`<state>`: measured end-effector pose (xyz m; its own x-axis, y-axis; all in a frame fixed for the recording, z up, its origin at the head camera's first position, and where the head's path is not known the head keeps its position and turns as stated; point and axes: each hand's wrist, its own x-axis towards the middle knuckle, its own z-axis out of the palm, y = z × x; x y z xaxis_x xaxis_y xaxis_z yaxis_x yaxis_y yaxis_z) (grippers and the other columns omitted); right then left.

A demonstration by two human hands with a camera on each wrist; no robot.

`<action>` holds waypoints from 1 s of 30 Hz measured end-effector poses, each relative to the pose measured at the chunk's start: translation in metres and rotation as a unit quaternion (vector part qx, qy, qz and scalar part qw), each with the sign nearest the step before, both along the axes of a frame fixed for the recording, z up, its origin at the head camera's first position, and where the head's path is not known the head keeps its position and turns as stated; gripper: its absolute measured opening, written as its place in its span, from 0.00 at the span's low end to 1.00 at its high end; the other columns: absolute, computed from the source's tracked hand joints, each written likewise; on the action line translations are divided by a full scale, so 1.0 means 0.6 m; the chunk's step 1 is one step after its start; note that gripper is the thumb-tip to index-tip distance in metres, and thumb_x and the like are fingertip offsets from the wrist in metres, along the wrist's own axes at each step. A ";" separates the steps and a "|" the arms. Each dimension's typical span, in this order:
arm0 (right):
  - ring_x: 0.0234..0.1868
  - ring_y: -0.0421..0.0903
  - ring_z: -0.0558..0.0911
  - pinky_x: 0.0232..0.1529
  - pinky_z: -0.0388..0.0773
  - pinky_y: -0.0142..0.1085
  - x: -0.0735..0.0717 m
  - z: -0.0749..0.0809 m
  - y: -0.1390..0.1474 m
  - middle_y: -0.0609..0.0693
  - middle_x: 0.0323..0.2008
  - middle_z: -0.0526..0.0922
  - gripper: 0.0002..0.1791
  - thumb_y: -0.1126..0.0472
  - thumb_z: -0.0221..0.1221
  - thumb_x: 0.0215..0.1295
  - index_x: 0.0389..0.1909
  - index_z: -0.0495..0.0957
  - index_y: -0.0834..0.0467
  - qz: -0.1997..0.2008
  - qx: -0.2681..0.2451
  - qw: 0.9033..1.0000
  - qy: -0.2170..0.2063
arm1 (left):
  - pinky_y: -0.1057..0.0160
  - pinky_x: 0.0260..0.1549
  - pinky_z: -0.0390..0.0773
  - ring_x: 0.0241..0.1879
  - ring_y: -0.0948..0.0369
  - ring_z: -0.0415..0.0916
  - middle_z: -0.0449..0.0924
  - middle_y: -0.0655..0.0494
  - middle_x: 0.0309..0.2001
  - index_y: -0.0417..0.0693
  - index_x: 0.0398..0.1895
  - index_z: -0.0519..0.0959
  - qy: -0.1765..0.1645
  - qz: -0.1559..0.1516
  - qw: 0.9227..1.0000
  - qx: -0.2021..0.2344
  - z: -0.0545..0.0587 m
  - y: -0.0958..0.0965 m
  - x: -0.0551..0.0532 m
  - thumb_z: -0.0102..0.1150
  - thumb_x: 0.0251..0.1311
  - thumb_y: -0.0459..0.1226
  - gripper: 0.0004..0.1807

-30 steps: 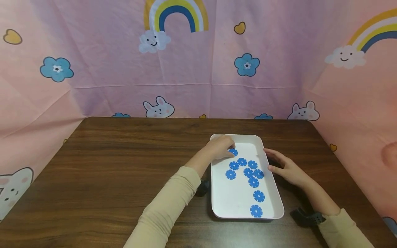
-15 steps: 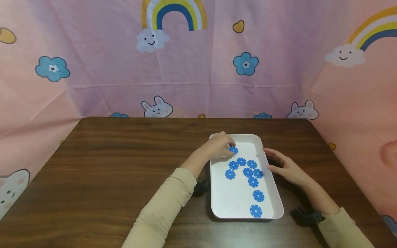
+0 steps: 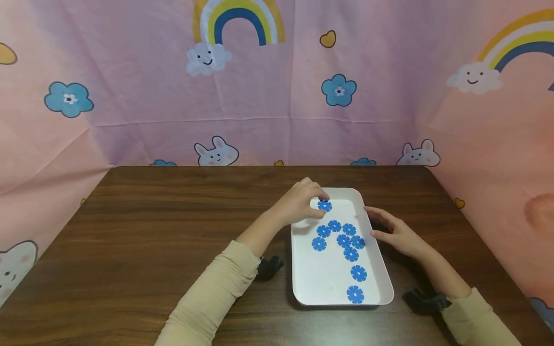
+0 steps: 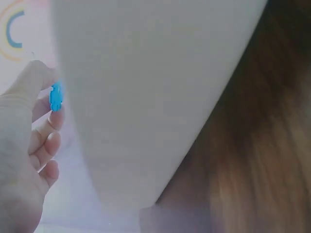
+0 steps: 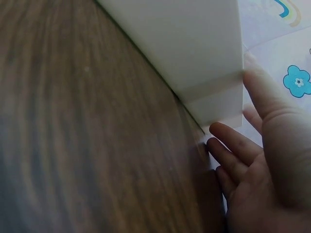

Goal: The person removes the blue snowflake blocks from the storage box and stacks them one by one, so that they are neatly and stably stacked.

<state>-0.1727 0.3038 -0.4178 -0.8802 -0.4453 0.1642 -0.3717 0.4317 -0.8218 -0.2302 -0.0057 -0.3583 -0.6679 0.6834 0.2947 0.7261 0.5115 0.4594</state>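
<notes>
A blue snowflake-shaped plastic disc (image 3: 325,205) is pinched between the thumb and a finger of my left hand (image 3: 296,202), over the far left part of a white tray (image 3: 322,290). The left wrist view shows this blue disc (image 4: 56,96) edge-on between the fingertips, the remaining fingers loosely bent. My right hand (image 3: 400,235) rests against the tray's right side. From the right wrist, the right hand's thumb (image 5: 260,87) touches the outer wall near its rim, and the other fingers lie lower, relaxed.
Several more blue snowflake discs (image 3: 344,240) lie flat in the tray, mostly in its middle and right part. The tray stands on a dark wooden table (image 3: 186,216). A patterned cloth (image 3: 259,96) hangs behind the table and along its sides.
My left hand has risen slightly away from the tray floor with the blue snowflake disc, its forearm shifting left. The right hand keeps its place on the tray.
</notes>
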 end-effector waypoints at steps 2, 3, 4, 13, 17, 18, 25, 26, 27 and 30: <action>0.63 0.66 0.65 0.54 0.64 0.62 -0.001 -0.001 0.000 0.63 0.66 0.64 0.33 0.65 0.59 0.65 0.69 0.60 0.60 0.000 0.000 1.000 -0.001 | 0.59 0.51 0.65 0.48 0.61 0.67 0.80 0.59 0.45 0.48 0.46 0.83 0.006 0.000 1.000 0.013 0.005 -0.008 0.008 0.70 0.52 0.40 0.17; 0.63 0.66 0.65 0.54 0.64 0.62 -0.002 -0.001 0.000 0.63 0.66 0.64 0.33 0.65 0.59 0.65 0.69 0.60 0.60 0.001 0.000 1.000 -0.002 | 0.58 0.51 0.65 0.48 0.61 0.67 0.80 0.59 0.44 0.48 0.45 0.84 0.010 -0.001 1.000 0.018 0.007 -0.013 0.011 0.70 0.52 0.40 0.17; 0.64 0.66 0.65 0.54 0.64 0.62 -0.002 -0.001 0.000 0.62 0.66 0.64 0.33 0.65 0.59 0.65 0.69 0.60 0.59 0.001 0.000 1.000 -0.003 | 0.58 0.51 0.65 0.47 0.61 0.67 0.80 0.60 0.44 0.48 0.45 0.84 0.012 -0.003 1.000 0.025 0.009 -0.017 0.014 0.71 0.51 0.39 0.16; 0.64 0.65 0.65 0.55 0.63 0.62 -0.002 -0.001 0.003 0.62 0.66 0.64 0.33 0.65 0.59 0.65 0.69 0.60 0.59 -0.001 -0.003 1.000 -0.014 | 0.56 0.50 0.65 0.47 0.62 0.68 0.80 0.60 0.43 0.48 0.42 0.84 0.049 -0.016 0.998 0.048 0.008 -0.045 0.032 0.71 0.49 0.39 0.15; 0.64 0.65 0.65 0.54 0.63 0.62 -0.003 0.000 0.002 0.62 0.66 0.63 0.33 0.65 0.59 0.65 0.69 0.60 0.59 -0.001 -0.004 1.000 -0.013 | 0.56 0.48 0.66 0.47 0.62 0.68 0.80 0.59 0.42 0.47 0.42 0.85 0.056 -0.019 0.996 0.060 0.008 -0.059 0.041 0.72 0.49 0.38 0.15; 0.64 0.65 0.64 0.54 0.63 0.63 -0.003 0.000 0.001 0.62 0.66 0.63 0.33 0.65 0.59 0.65 0.69 0.59 0.60 -0.002 -0.003 1.000 -0.012 | 0.56 0.48 0.66 0.47 0.62 0.67 0.80 0.60 0.42 0.47 0.42 0.85 0.056 -0.019 0.996 0.062 0.008 -0.064 0.043 0.71 0.49 0.38 0.15; 0.63 0.66 0.65 0.54 0.65 0.61 -0.001 0.001 0.001 0.63 0.66 0.64 0.34 0.63 0.61 0.64 0.69 0.60 0.59 -0.010 0.006 1.000 -0.018 | 0.57 0.44 0.67 0.43 0.63 0.67 0.79 0.59 0.40 0.46 0.43 0.85 0.063 -0.018 0.995 0.079 -0.001 -0.103 0.060 0.70 0.49 0.38 0.16; 0.63 0.66 0.65 0.54 0.65 0.61 0.000 0.001 0.001 0.63 0.66 0.64 0.34 0.63 0.61 0.64 0.69 0.60 0.59 -0.010 0.006 1.000 -0.018 | 0.57 0.44 0.67 0.43 0.63 0.67 0.79 0.59 0.40 0.46 0.43 0.85 0.063 -0.017 0.994 0.083 -0.003 -0.109 0.062 0.71 0.49 0.37 0.16; 0.63 0.66 0.65 0.54 0.65 0.61 0.000 0.001 0.001 0.63 0.66 0.64 0.34 0.64 0.60 0.64 0.69 0.60 0.59 -0.009 0.004 1.000 -0.017 | 0.57 0.43 0.68 0.43 0.63 0.67 0.79 0.60 0.39 0.46 0.43 0.85 0.061 -0.014 0.994 0.087 -0.005 -0.116 0.064 0.71 0.49 0.37 0.16; 0.64 0.66 0.65 0.54 0.65 0.61 -0.001 0.000 0.002 0.63 0.66 0.64 0.34 0.64 0.60 0.64 0.69 0.60 0.59 -0.006 0.000 1.000 -0.018 | 0.57 0.41 0.68 0.42 0.64 0.66 0.78 0.62 0.39 0.46 0.43 0.85 0.055 -0.005 0.994 0.094 -0.009 -0.137 0.071 0.71 0.48 0.37 0.16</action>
